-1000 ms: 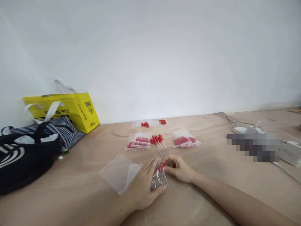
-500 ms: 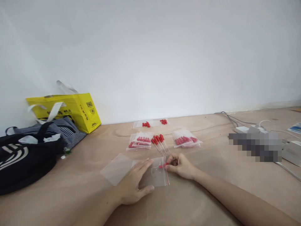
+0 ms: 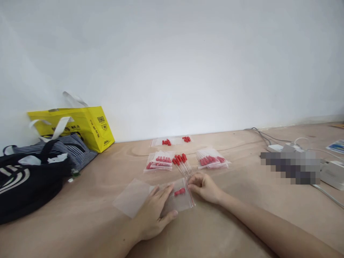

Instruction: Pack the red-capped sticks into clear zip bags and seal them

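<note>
A clear zip bag [image 3: 172,207] with a red zip strip lies flat before me, its mouth toward the right. Inside it rests a dropper with a red rubber bulb [image 3: 180,192]. My left hand [image 3: 158,209] lies over the bag's left part, fingers stretched out and thumb apart. At the mouth, my right hand [image 3: 205,187] has thumb and fingers pinched on the upper edge of the bag. Just beyond are several loose droppers [image 3: 184,165] with red bulbs and thin clear tubes. Another flat bag [image 3: 131,197] sticks out to the left, partly under my left hand.
Filled bags of droppers stand in two piles, left [image 3: 158,163] and right [image 3: 213,161]. Farther back lies a bag with red bulbs [image 3: 176,141]. A yellow bag [image 3: 94,125] and a black bag [image 3: 29,190] are at left; cables and white adapters [image 3: 334,173] at right.
The red-bulbed dropper has gone from my right fingers into the bag, farther left. My right hand has let go of it and now pinches the bag's edge. The left hand stays on the bag.
</note>
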Motion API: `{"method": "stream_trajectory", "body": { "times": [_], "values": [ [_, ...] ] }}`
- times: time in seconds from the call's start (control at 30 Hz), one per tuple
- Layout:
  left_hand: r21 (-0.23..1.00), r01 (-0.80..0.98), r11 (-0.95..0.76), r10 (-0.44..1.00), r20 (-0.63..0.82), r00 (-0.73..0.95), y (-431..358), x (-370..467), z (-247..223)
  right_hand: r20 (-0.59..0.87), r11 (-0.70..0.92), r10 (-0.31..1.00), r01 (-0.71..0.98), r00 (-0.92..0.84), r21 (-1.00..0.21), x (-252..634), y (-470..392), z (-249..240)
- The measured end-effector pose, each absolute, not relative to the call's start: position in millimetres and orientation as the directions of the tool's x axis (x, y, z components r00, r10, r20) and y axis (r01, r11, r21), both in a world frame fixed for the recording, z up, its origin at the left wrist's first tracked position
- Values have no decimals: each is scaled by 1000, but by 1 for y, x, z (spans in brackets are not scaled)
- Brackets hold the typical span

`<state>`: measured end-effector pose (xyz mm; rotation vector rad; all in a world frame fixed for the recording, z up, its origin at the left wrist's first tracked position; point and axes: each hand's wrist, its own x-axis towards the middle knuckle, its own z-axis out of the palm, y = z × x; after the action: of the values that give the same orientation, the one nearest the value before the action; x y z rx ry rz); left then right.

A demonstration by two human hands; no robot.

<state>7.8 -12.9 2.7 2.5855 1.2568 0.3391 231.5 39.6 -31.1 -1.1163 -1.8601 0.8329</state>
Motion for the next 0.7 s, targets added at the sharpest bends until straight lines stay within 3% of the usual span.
{"method": "stream_trajectory", "body": {
  "times": [0.07, 0.27, 0.5, 0.7],
  "values": [
    [290, 752, -592, 801, 111, 588, -10, -3, 3, 262, 326, 944, 443, -202, -835, 236, 54, -26],
    [297, 744, -598, 794, 97, 600, -4, -18, -3, 224, 178, 974, 722, -33, -669, 218, 110, 0],
    [315, 748, -584, 802, 82, 592, -5, -16, -2, 87, -15, 992, 774, 91, -633, 190, 150, -7],
    [325, 765, -556, 821, 67, 567, -4, -20, -3, 111, 51, 993, 730, 34, -681, 190, 150, -4]
  ]
}}
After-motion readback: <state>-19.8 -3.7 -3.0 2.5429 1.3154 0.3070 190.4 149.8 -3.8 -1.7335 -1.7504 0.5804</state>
